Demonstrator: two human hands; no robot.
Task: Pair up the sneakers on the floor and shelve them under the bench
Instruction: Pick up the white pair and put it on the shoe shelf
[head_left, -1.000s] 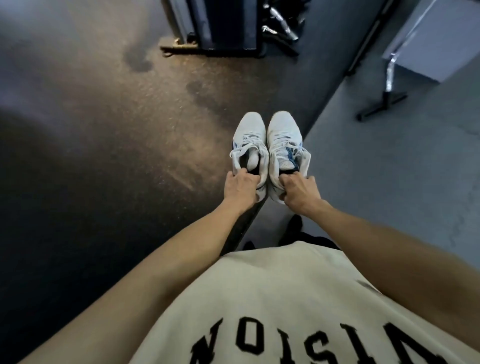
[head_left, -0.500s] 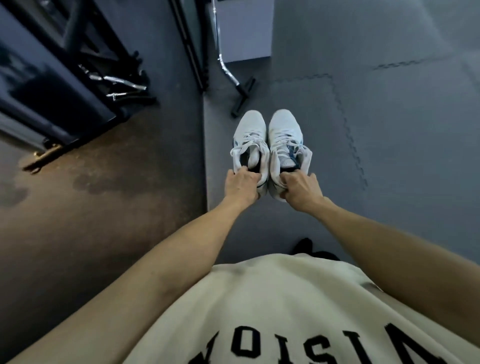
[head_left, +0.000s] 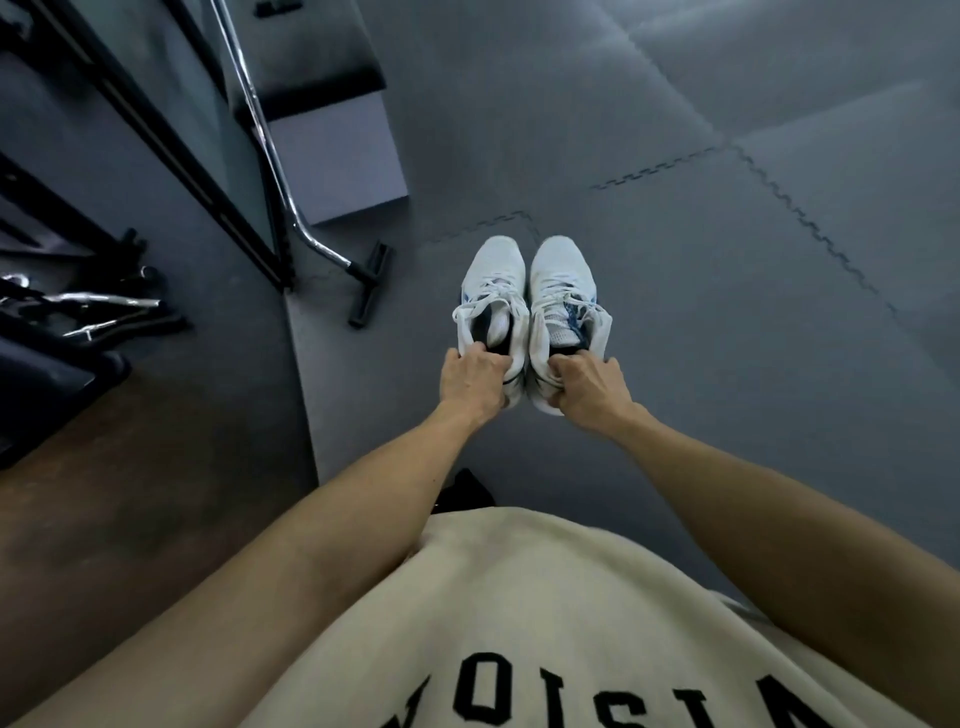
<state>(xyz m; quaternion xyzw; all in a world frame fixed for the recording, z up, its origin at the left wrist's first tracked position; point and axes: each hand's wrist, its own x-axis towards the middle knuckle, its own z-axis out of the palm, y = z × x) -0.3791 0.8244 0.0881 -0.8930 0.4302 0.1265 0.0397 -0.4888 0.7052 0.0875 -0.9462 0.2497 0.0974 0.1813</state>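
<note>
The left hand (head_left: 474, 382) grips the heel of the left sneaker (head_left: 491, 306); the right hand (head_left: 587, 387) grips the right sneaker (head_left: 563, 312), toes pointing far, sides touching, above the mat (head_left: 727, 312). Heel-only grips could slip, dropping a shoe and splitting the pair.

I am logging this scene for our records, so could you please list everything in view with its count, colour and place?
sneakers: two, white with blue accents, side by side, held by the heels above the floor, toes pointing away.
foam floor mats: several, dark grey, interlocking, centre and right.
brown floor: one area, lower left.
chrome bar: one, silver, upper left, ending in a black foot.
black frame: one, far left.
shirt: one, cream with black letters, bottom.
left hand: grips left sneaker's heel.
right hand: grips right sneaker's heel.
</note>
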